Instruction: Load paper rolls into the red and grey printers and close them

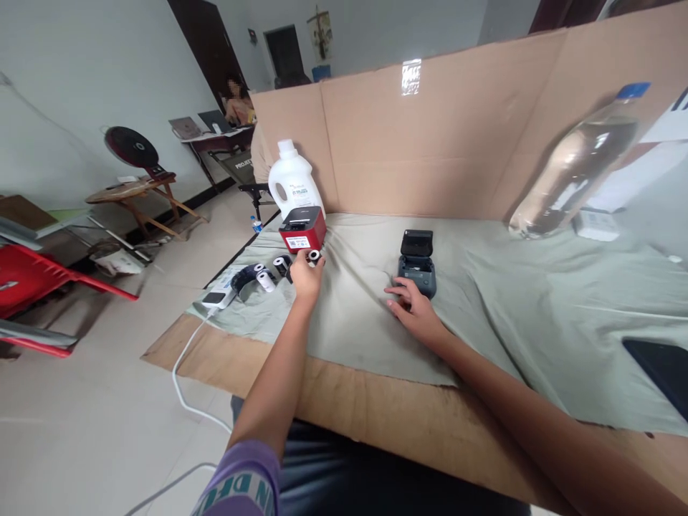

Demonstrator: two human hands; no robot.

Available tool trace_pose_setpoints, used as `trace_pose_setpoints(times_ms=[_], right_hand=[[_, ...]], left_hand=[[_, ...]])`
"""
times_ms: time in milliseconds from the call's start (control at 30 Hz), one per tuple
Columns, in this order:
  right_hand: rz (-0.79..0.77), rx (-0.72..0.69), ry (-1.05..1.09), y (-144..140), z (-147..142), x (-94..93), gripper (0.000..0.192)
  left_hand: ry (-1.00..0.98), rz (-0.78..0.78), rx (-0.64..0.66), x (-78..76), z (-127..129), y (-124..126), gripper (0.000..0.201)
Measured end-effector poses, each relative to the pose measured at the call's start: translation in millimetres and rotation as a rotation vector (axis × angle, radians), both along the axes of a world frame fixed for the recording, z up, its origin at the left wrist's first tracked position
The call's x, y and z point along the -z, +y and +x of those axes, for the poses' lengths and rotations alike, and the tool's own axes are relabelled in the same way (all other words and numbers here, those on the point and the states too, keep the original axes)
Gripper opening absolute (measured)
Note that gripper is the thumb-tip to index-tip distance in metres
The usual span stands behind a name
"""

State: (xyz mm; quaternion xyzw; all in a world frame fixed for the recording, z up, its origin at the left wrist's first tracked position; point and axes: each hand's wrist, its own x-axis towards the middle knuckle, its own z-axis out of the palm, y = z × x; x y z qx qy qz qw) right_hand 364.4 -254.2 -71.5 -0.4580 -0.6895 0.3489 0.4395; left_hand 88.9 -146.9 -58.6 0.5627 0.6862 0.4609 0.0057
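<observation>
Nearest us, our left arm stretches forward, and our left hand (306, 276) pinches a small paper roll (314, 255) just in front of the red label printer (302, 228). Our right hand (413, 307) lies flat, fingers spread, touching the open dark printer (417, 263) on the green cloth (510, 308). More rolls (266, 276) lie left; a white jug (293, 179) stands behind.

My left hand (306, 278) and right hand (413, 312) are bare, as are both forearms, and on my left upper arm sits a short purple sleeve (239, 484) with pale teal block lettering, beside dark clothing (376, 476) at the cardboard table edge (376, 408).
</observation>
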Motion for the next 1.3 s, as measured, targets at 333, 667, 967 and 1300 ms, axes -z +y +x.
trace_pose_setpoints(times_ms=[333, 667, 967, 1300], right_hand=[[0.016, -0.013, 0.003, 1.7, 0.1, 2.5, 0.043], [0.002, -0.016, 0.002, 0.9, -0.5, 0.6, 0.042], [-0.016, -0.008, -0.014, 1.1, 0.0, -2.1, 0.04], [0.003, 0.006, -0.083, 1.4, -1.6, -3.1, 0.037]], left_hand=[[0.106, -0.195, -0.056, 4.2, -3.3, 4.6, 0.042], [0.22, -0.133, -0.135, -30.1, -10.0, -21.4, 0.063], [0.217, -0.471, -0.343, -48.8, -87.7, 12.9, 0.032], [0.11, 0.157, -0.016, -41.7, -54.8, 6.1, 0.033]])
